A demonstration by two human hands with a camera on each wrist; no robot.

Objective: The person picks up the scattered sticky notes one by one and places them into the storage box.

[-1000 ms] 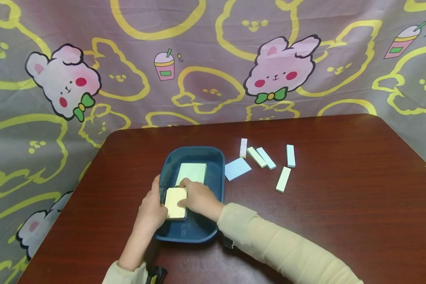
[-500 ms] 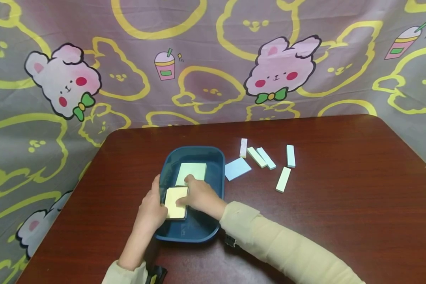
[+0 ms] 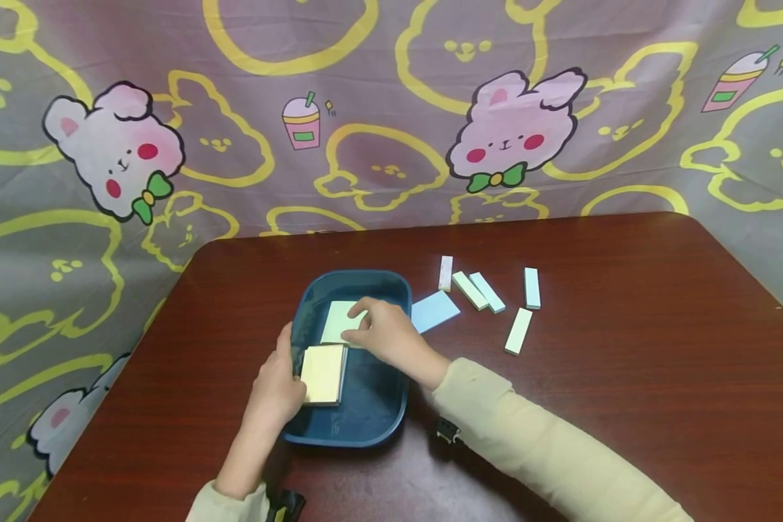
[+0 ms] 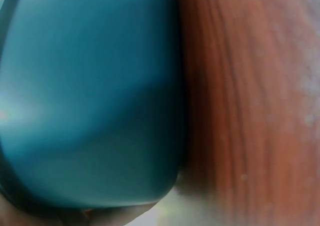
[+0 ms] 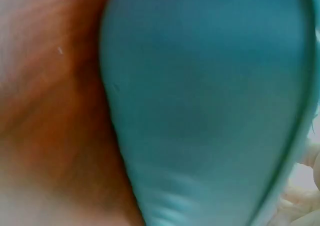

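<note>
In the head view, a dark blue plastic tray [image 3: 373, 409] stands on the table. My left hand [image 3: 275, 391] holds its left side, thumb over the rim beside a stack of sticky notes with a yellow top [image 3: 322, 373]. Behind that stack lies a pale green pad of sticky notes [image 3: 338, 320]. Over the green pad's right part is my right hand [image 3: 393, 332], thumb and forefinger apart; I cannot tell whether they touch it. Both wrist views are blurred and mostly filled by the tray's outer wall [image 4: 90, 85].
A light blue pad [image 3: 436, 310] lies against the tray's right side. Several narrow strips of sticky notes, such as a pale yellow one [image 3: 518, 331] and a light blue one [image 3: 531, 288], are scattered farther right on the brown table [image 3: 626, 348]. A patterned cloth [image 3: 378, 94] hangs behind.
My right hand has let go of the yellow-topped stack and moved right and back, over the green pad. The stack stays in the tray; my left hand keeps its hold.
</note>
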